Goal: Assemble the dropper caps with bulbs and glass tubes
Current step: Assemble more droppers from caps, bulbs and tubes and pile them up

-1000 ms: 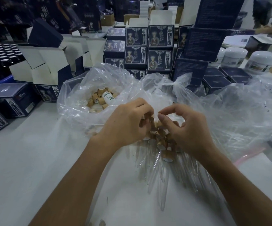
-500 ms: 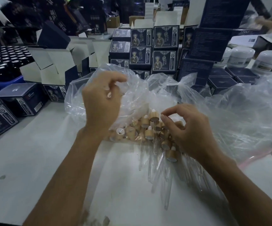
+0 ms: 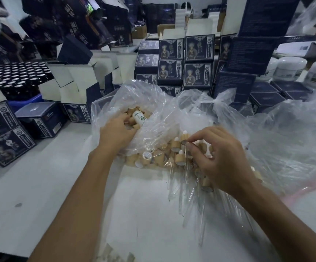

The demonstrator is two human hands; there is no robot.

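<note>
Left hand [image 3: 118, 129] reaches into the open mouth of a clear plastic bag [image 3: 149, 103], fingers curled down among loose bamboo caps [image 3: 129, 112]; the fingertips are buried, so I cannot tell whether it has hold of one. A white labelled bottle [image 3: 139, 117] lies in the bag just beyond the fingertips.

Right hand [image 3: 219, 157] hovers over a heap of assembled dropper caps [image 3: 179, 157], thumb and forefinger pinched on the top of a glass tube [image 3: 186, 167] just under a bamboo cap with a white bulb [image 3: 184, 132]. Other fingers curled loosely.

The heap sits between the two hands on the white worktop [image 3: 39, 186], partly under the bag's film. Glass pipettes [image 3: 195, 201] fan out from it toward the wearer, below the right hand and along the right forearm.

Beyond the hands: stacked dark blue printed boxes [image 3: 197, 48]. Left of the left hand: open white-lined cartons [image 3: 77, 82] and a tray of dark bottles [image 3: 17, 76]. Far right of the right hand: white jars [image 3: 290, 68] and more crumpled clear plastic [image 3: 285, 138].
</note>
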